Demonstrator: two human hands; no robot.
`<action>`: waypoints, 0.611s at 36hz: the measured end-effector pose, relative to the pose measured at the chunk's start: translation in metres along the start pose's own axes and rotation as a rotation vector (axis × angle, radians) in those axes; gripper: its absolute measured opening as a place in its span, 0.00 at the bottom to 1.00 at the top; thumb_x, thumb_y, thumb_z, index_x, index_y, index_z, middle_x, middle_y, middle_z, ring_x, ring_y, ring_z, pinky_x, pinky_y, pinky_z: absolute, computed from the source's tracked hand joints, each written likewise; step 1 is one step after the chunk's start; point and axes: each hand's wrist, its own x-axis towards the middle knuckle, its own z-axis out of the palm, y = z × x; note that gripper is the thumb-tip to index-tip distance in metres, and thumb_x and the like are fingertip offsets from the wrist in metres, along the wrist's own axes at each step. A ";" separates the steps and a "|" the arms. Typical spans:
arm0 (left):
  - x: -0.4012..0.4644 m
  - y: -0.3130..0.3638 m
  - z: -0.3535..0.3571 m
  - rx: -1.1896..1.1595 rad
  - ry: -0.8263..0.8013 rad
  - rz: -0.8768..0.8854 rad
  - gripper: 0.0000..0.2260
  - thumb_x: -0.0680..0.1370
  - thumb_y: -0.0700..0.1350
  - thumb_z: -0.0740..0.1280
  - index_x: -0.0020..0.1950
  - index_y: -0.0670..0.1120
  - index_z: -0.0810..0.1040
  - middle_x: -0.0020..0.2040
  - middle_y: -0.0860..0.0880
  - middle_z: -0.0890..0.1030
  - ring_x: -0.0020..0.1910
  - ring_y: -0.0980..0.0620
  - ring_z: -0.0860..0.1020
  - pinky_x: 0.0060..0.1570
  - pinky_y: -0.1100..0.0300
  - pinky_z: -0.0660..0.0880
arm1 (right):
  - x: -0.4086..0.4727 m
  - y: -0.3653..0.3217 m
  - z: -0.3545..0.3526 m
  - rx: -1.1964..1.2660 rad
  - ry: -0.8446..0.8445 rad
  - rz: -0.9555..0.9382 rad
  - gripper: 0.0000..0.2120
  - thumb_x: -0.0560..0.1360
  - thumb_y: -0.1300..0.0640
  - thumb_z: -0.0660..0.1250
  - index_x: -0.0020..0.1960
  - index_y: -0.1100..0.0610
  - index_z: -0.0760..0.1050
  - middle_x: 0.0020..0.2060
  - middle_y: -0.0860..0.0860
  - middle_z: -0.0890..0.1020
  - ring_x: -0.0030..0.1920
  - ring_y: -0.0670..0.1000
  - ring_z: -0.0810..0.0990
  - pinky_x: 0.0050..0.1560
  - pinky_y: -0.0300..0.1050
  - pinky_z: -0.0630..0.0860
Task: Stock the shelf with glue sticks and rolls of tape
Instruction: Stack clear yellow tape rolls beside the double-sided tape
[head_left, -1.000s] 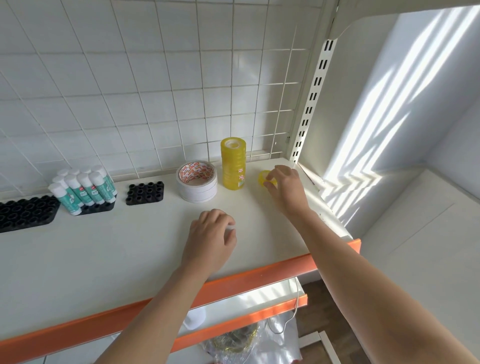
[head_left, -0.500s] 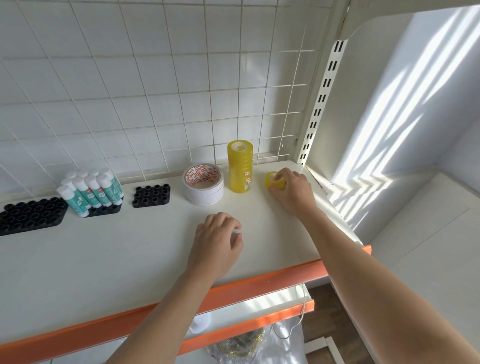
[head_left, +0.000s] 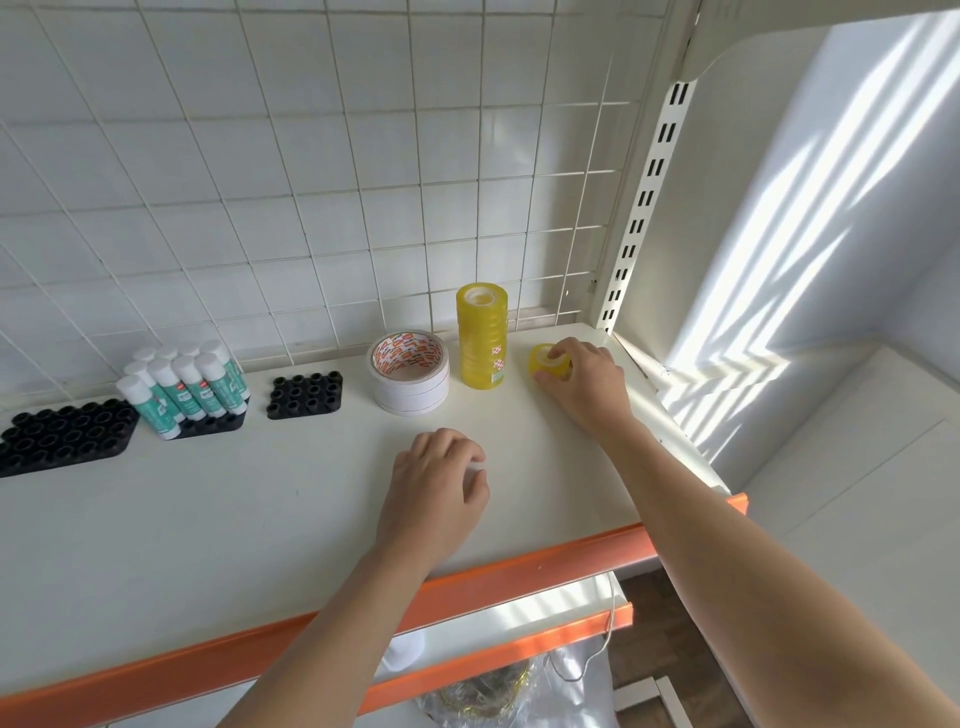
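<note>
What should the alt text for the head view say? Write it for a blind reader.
A person's right hand grips a small yellow tape roll on a white shelf, beside a tall stack of yellow tape rolls and white double-sided tape rolls. The left hand rests curled near the front; glue sticks stand in a black tray at left.

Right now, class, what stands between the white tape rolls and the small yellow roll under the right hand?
The tall stack of yellow tape, seen in the head view.

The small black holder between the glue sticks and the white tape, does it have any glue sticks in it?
No, the small black holder shows only empty holes; the glue sticks stand in another tray.
</note>
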 end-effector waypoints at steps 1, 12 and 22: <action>0.000 0.000 0.000 0.001 0.000 0.000 0.05 0.71 0.47 0.64 0.45 0.51 0.77 0.46 0.55 0.77 0.47 0.49 0.75 0.45 0.51 0.73 | 0.000 0.000 0.000 0.001 0.001 -0.002 0.13 0.74 0.48 0.69 0.56 0.52 0.75 0.55 0.49 0.78 0.59 0.54 0.71 0.54 0.49 0.64; -0.001 0.000 -0.002 0.001 0.009 0.012 0.10 0.71 0.51 0.57 0.45 0.51 0.77 0.45 0.55 0.76 0.47 0.49 0.75 0.44 0.52 0.74 | 0.001 -0.001 0.002 -0.015 0.007 0.009 0.13 0.74 0.48 0.69 0.55 0.52 0.75 0.53 0.49 0.79 0.59 0.54 0.71 0.54 0.47 0.62; -0.001 0.000 0.000 -0.005 0.013 0.011 0.10 0.71 0.51 0.57 0.44 0.51 0.77 0.45 0.56 0.76 0.47 0.50 0.74 0.44 0.53 0.73 | -0.001 -0.002 0.003 -0.026 0.022 0.012 0.17 0.73 0.48 0.70 0.58 0.53 0.74 0.55 0.50 0.79 0.60 0.55 0.72 0.56 0.49 0.64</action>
